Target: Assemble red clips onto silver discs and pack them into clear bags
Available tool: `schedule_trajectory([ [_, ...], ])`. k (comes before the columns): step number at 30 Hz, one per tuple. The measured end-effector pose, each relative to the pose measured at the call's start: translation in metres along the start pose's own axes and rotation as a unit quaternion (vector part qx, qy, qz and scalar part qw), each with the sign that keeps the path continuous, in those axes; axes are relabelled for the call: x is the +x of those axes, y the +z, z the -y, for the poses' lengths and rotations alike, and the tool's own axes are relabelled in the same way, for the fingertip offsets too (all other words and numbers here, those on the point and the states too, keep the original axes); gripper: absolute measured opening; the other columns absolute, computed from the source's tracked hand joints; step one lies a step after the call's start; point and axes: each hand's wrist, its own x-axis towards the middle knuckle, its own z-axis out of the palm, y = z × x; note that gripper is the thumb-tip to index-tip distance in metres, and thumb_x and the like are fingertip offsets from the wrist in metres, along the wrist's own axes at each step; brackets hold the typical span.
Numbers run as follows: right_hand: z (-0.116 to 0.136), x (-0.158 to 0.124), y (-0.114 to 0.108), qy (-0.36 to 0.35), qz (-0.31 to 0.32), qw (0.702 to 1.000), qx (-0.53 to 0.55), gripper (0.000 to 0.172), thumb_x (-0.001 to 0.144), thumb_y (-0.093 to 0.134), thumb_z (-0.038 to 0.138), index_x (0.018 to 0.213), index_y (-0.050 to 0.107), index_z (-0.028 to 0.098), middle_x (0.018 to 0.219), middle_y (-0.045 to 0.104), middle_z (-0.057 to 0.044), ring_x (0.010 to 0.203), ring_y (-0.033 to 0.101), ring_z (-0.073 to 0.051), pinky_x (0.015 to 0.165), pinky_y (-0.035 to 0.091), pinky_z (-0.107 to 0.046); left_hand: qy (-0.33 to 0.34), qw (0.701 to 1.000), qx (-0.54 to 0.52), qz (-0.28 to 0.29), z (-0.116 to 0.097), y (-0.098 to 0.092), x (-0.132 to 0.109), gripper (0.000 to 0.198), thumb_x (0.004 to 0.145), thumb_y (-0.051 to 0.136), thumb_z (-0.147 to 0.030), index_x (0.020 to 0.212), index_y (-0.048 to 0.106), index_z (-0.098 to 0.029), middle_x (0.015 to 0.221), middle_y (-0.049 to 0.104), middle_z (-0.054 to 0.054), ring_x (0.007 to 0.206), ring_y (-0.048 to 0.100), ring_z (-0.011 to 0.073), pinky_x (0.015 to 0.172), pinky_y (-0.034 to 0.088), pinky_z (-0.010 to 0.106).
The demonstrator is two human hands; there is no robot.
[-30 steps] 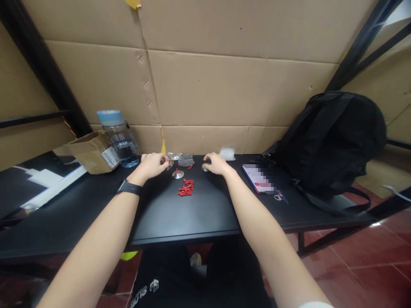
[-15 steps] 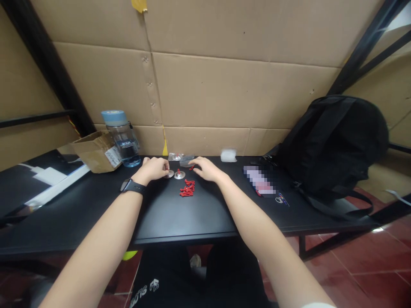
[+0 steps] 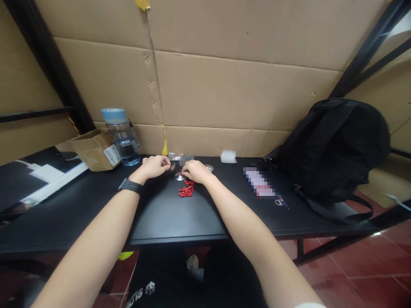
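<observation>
My left hand [image 3: 157, 166] pinches a small silver finger cymbal [image 3: 173, 167], which is tilted up on edge off the table. To its right a second finger cymbal [image 3: 178, 176] lies on the black table. My right hand [image 3: 196, 171] has its thumb and fingertips closed at the red loop on top of that cymbal. Partly hidden behind the right hand lies a third cymbal [image 3: 209, 168]. Just in front of the hands is a small pile of knotted red cords [image 3: 186, 190].
Clear plastic packets [image 3: 176, 156] and a white wrapped pad [image 3: 228, 156] lie along the cardboard wall. A water bottle [image 3: 124, 141] and an opened carton [image 3: 93, 149] stand left. Rightward are a blurred-out phone [image 3: 260, 183], a key ring [image 3: 279, 202] and a black backpack [image 3: 337, 154].
My left hand has raised and tilted its cymbal. My right hand has moved left and nearer to me, onto the middle cymbal's red loop, and the third cymbal now shows behind it.
</observation>
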Motion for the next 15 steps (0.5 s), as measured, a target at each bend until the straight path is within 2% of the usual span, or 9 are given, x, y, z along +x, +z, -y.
schedule_trajectory([
  [3,-0.002,-0.002,0.003,0.081,-0.079,0.990,0.088,0.012,0.090,0.067,0.021,0.089,0.079,0.021,0.093,0.078,-0.006,0.089,0.072,-0.020,0.085,0.051,-0.030,-0.011,0.998,-0.059,-0.004,0.000,0.004,0.003,0.018,0.077,0.068,-0.043,0.087,0.074,-0.029,0.094,0.080,0.003,0.099,0.072,0.0322,0.091,0.045,0.042],
  [5,-0.004,-0.004,0.005,0.142,-0.119,0.968,0.172,0.011,0.089,0.067,0.023,0.086,0.078,0.021,0.084,0.078,-0.004,0.082,0.074,-0.019,0.083,0.055,-0.030,-0.002,0.991,-0.133,-0.002,-0.001,0.010,0.005,0.023,0.077,0.069,-0.047,0.087,0.073,-0.027,0.093,0.080,0.005,0.098,0.073,0.0309,0.089,0.048,0.040],
  [8,-0.005,-0.005,0.006,0.207,-0.152,0.911,0.322,0.011,0.089,0.068,0.027,0.082,0.075,0.020,0.074,0.075,-0.003,0.071,0.075,-0.019,0.075,0.060,-0.030,0.030,0.960,-0.280,0.004,-0.007,0.022,0.009,0.036,0.073,0.073,-0.056,0.084,0.070,-0.022,0.090,0.080,0.008,0.092,0.074,0.0285,0.087,0.052,0.038],
  [12,-0.002,-0.005,0.006,0.244,-0.188,0.814,0.492,0.014,0.086,0.074,0.027,0.078,0.068,0.017,0.081,0.075,-0.005,0.073,0.077,-0.018,0.067,0.064,-0.028,0.037,0.925,-0.379,-0.006,-0.019,0.035,0.011,0.045,0.069,0.078,-0.061,0.082,0.067,-0.019,0.089,0.080,0.010,0.089,0.075,0.0277,0.091,0.054,0.040],
  [13,0.000,-0.005,0.005,0.246,-0.186,0.803,0.511,0.015,0.085,0.075,0.028,0.078,0.067,0.017,0.084,0.075,-0.006,0.074,0.077,-0.018,0.066,0.064,-0.027,0.033,0.920,-0.390,-0.008,-0.021,0.037,0.011,0.046,0.069,0.079,-0.061,0.084,0.067,-0.019,0.089,0.080,0.010,0.089,0.075,0.0278,0.092,0.053,0.041],
  [15,0.002,-0.005,0.003,0.246,-0.175,0.804,0.513,0.017,0.083,0.078,0.031,0.080,0.068,0.017,0.092,0.076,-0.006,0.075,0.077,-0.016,0.063,0.065,-0.026,0.025,0.913,-0.407,-0.010,-0.025,0.041,0.010,0.047,0.069,0.079,-0.061,0.087,0.067,-0.019,0.091,0.080,0.010,0.091,0.075,0.0284,0.094,0.053,0.043],
])
